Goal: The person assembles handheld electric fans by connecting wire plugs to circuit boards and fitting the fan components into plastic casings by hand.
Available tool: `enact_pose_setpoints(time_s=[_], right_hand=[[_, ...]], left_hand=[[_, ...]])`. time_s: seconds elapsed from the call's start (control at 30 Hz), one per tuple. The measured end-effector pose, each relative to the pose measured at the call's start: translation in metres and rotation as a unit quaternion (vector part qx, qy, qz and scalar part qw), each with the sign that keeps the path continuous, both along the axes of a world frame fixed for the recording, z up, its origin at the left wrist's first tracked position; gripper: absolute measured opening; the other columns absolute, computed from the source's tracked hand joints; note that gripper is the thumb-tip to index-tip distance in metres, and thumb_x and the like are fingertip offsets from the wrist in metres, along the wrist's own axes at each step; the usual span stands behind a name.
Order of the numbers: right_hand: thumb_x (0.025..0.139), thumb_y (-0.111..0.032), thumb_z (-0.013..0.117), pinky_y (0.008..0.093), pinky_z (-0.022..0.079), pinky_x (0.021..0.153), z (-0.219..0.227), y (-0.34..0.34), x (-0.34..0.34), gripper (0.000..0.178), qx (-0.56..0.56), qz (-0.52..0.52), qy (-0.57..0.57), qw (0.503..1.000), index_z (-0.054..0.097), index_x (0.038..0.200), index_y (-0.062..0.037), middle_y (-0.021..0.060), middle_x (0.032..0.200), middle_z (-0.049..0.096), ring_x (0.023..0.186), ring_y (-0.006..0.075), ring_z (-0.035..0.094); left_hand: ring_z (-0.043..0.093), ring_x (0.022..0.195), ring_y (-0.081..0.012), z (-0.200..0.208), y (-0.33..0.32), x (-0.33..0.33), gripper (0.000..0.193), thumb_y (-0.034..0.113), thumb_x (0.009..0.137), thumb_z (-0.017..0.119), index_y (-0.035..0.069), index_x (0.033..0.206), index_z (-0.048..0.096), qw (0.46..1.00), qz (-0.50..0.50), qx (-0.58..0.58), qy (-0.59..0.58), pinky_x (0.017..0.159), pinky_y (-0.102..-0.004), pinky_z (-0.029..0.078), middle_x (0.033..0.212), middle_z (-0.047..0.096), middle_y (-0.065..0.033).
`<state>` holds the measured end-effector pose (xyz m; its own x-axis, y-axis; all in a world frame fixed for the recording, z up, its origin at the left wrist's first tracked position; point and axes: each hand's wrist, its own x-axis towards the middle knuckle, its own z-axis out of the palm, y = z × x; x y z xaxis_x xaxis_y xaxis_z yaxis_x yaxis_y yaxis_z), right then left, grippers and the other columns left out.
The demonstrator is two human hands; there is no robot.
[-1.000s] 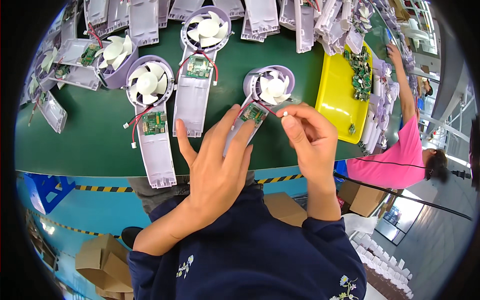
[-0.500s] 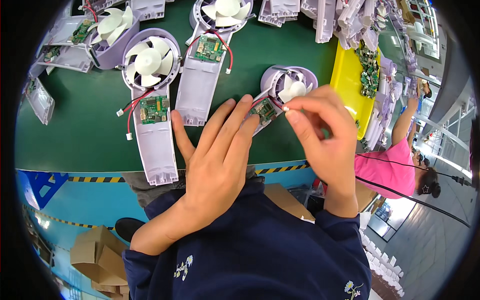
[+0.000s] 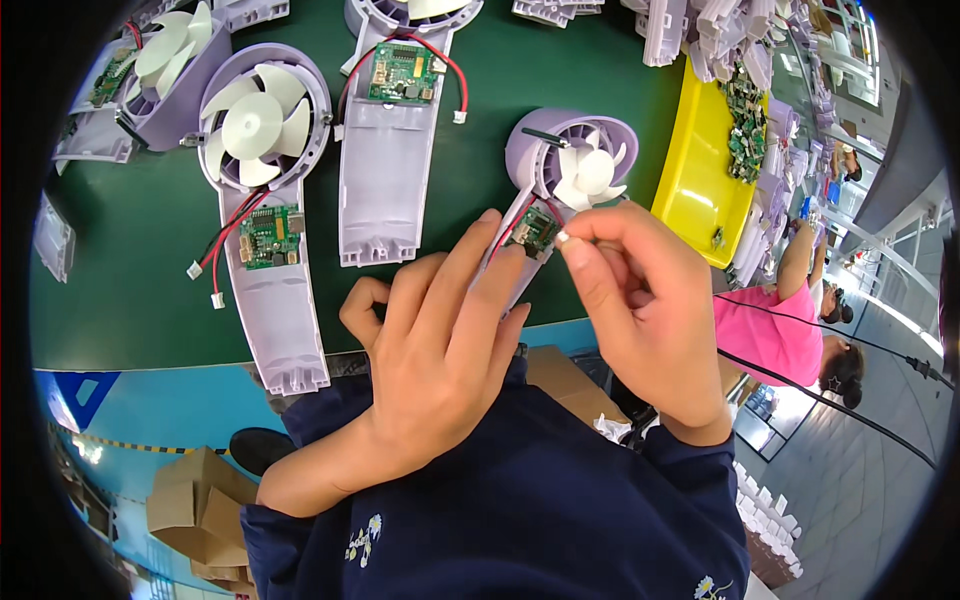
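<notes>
My left hand holds the handle of a small lilac fan housing, which lies tilted on the table with a white fan in its round head. A green circuit board sits in the open handle, partly covered by my fingers. Close beside it, my right hand pinches a small white plug between thumb and forefinger. Red wire runs near the board. Whether the plug touches the board's socket cannot be seen.
Left of my hands lie two similar fan halves with boards and loose red and black leads. More housings stand at the far left. A yellow tray holds several boards. Lilac shells pile up behind it. At right, a person in pink works.
The view has shifted, so the fan halves at left sit further left. My left little finger has curled in and its thumb now shows. The pinched plug sits closer to the board.
</notes>
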<state>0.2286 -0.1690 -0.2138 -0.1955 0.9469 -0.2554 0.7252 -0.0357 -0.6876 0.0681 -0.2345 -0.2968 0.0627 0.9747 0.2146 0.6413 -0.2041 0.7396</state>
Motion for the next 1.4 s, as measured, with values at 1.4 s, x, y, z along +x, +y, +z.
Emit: enact_pose_setpoints(time_s=[1.4], right_hand=[[0.095,-0.009,0.067,0.0268,0.029,0.046,0.027,0.032,-0.043,0.017,-0.215,-0.077,-0.189,0.955,0.066,0.085,0.0046,-0.0023,0.054,0.049,0.049,0.0031,0.041]], left_hand=[[0.059,0.107,-0.0176,-0.007,-0.005,-0.01,0.038,0.019,0.087,0.063,0.005,0.121,0.071,0.998,-0.047,0.046,0.016,0.094,-0.0392,0.039,0.137,0.066,-0.0119]])
